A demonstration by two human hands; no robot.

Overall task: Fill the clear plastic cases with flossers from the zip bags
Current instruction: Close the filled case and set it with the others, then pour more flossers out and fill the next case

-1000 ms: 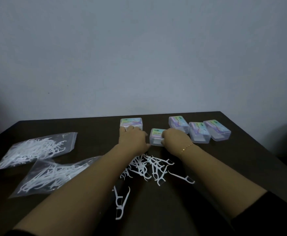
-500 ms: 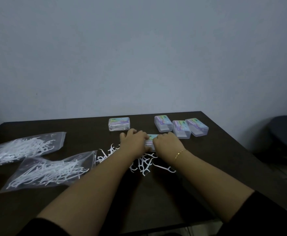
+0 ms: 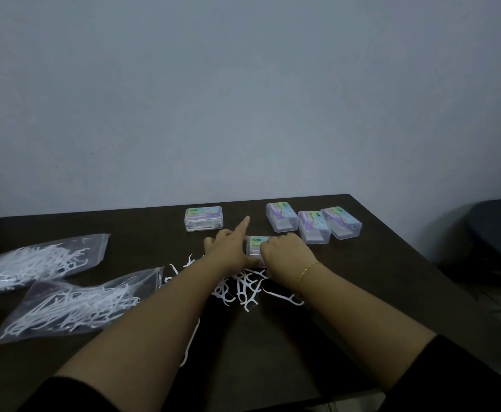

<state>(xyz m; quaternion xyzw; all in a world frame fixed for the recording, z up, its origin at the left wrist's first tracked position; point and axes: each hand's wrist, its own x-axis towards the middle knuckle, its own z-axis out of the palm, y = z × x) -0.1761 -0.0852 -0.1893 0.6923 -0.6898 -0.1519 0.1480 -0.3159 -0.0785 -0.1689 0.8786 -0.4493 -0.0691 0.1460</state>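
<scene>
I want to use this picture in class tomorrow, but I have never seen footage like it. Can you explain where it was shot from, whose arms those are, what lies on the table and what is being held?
There is no machine here. The view comes from a camera on a person's head, looking down at their own arms. The left hand and right hand hold one small clear case between them; the left forefinger sticks out. On the dark table stand four more cases: one alone and three in a row. Loose white flossers lie by the wrists. Two zip bags of flossers lie on the left.
</scene>
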